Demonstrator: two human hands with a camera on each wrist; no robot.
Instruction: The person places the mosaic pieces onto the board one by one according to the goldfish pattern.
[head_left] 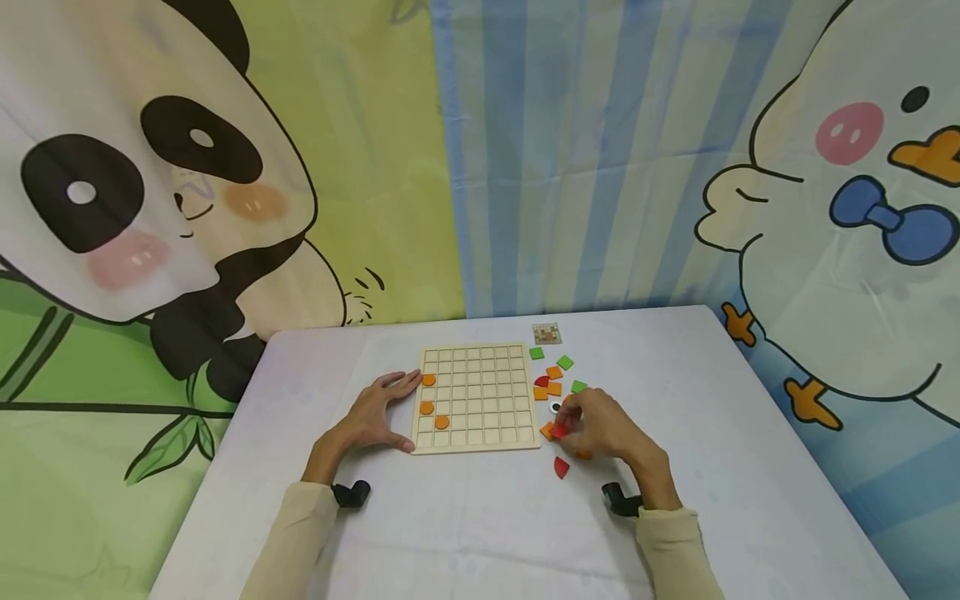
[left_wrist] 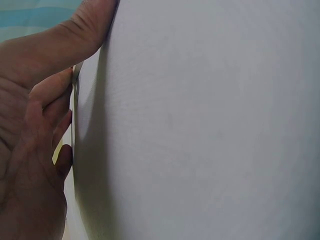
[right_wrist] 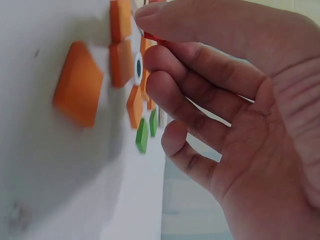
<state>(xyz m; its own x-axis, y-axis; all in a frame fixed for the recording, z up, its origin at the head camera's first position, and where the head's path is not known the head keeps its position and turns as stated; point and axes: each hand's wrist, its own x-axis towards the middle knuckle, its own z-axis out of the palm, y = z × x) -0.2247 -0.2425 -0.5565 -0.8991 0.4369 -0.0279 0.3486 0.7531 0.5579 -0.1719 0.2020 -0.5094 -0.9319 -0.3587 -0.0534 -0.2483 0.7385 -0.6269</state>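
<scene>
red piece (head_left: 558,432) partly hidden by right hand (head_left: 606,423), card (head_left: 547,334) too small to read

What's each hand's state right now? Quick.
Left hand: open, at the left edge of the grid board.
Right hand: closed, pinching a red piece.

Grid board (head_left: 483,398): wood, prob. matt fin.

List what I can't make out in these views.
Red piece, full shape: head and right wrist views, right hand covers part.
Patterned card, details: head view, too small.
White disc, centre markings or hole: head view, too small.
Left hand, thumb tip: left wrist view, cut by top edge.
</scene>
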